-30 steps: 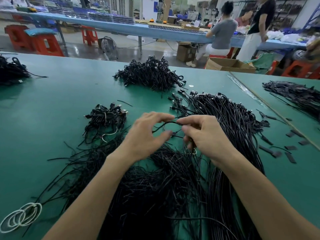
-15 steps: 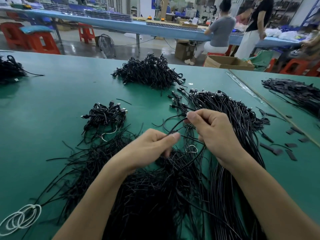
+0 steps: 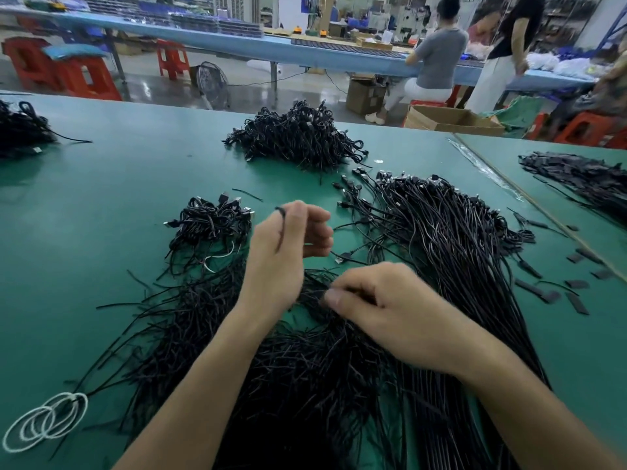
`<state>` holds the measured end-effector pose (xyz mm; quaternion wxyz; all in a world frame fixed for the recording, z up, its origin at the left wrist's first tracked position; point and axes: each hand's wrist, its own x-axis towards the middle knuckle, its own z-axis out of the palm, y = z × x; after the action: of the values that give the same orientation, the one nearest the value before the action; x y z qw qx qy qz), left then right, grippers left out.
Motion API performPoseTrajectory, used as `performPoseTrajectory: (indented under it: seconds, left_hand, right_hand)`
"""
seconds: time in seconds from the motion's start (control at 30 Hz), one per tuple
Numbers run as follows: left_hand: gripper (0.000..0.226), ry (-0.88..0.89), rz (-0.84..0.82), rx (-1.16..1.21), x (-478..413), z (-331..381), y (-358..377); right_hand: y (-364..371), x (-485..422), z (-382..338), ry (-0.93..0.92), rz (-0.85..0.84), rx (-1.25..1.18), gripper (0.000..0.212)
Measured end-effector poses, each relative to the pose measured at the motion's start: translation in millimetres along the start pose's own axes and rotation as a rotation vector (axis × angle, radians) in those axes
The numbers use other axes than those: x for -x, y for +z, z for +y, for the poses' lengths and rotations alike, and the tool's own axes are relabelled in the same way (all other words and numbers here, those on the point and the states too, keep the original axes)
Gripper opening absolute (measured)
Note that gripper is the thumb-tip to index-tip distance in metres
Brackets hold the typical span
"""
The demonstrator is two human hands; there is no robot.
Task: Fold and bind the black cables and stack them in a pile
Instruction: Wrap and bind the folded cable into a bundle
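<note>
Apart above the green table (image 3: 101,198), the left hand (image 3: 285,252) grips a black cable (image 3: 280,232) beside the small bound pile (image 3: 210,222), while the blurred right hand (image 3: 390,310) seemingly pinches black ties (image 3: 322,368) nearer the person.

1. I see soft, even light across the green tabletop (image 3: 101,198), with only faint shadows beneath the cable heaps (image 3: 298,137).
2. Pale glare streaks the floor (image 3: 152,86) beyond.
3. Motion blur smears the right grip (image 3: 390,307), and wide-angle distortion bends the frame edges.
</note>
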<state>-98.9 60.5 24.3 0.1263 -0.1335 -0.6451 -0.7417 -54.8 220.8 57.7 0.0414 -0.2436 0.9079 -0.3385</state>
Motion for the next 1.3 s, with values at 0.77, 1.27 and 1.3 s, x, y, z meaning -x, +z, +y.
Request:
performPoseTrajectory:
  seconds: [0.77,1.27,1.3]
  left_hand:
    - [0.042,-0.271,-0.226,1.003,-5.5,38.0,-18.5]
    - [0.062,-0.440,-0.498,-0.033,12.5,21.1,6.3]
    - [0.060,-0.488,-0.539,0.077,11.7,22.9,3.7]
  right_hand:
    - [0.3,-7.5,6.6,0.133,0.008,-0.258,0.025]
    - [-30.9,-8.2,3.2,-0.092,0.339,-0.227,0.015]
    - [-28.7,-9.6,5.0,-0.080,0.360,-0.272,0.019]
